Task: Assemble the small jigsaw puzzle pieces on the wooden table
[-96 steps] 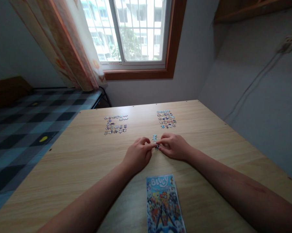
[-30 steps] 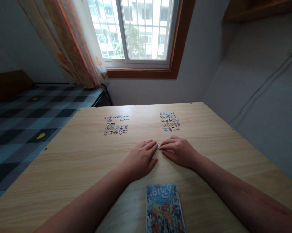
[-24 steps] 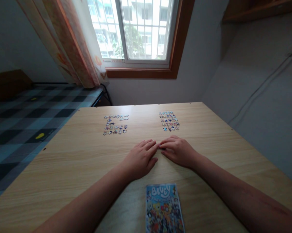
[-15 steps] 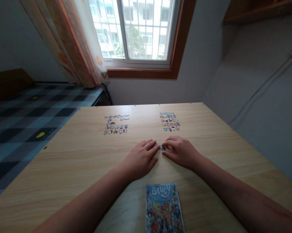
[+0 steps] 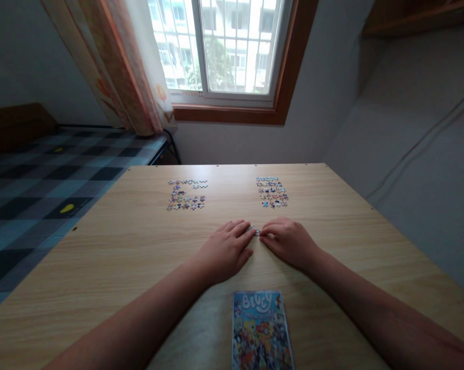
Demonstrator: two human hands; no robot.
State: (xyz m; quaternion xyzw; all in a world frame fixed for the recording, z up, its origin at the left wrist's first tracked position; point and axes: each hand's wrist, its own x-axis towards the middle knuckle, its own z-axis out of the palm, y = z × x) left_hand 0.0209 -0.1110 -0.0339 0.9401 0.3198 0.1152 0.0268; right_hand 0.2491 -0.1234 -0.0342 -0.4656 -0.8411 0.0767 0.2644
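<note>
My left hand (image 5: 226, 249) lies palm down on the wooden table (image 5: 112, 262), its fingers stretched flat and pressing on a small cluster of joined puzzle pieces (image 5: 254, 230). My right hand (image 5: 289, 241) rests opposite, its fingertips drawn together against the same cluster. Only a sliver of the pieces shows between the two hands. A colourful picture card with "BLUEY" printed on it (image 5: 261, 330) lies near the table's front edge, just below my hands.
Two groups of loose puzzle pieces lie farther back: one at the left (image 5: 186, 195), one laid out in a block at the right (image 5: 272, 191). A bed with a checked cover (image 5: 42, 190) stands left of the table. A window and curtain are behind.
Earlier my hands pinched a strip of pieces held up off the table. The left hand has flattened onto the table, both hands now pressing the pieces down; little movement in the last second.
</note>
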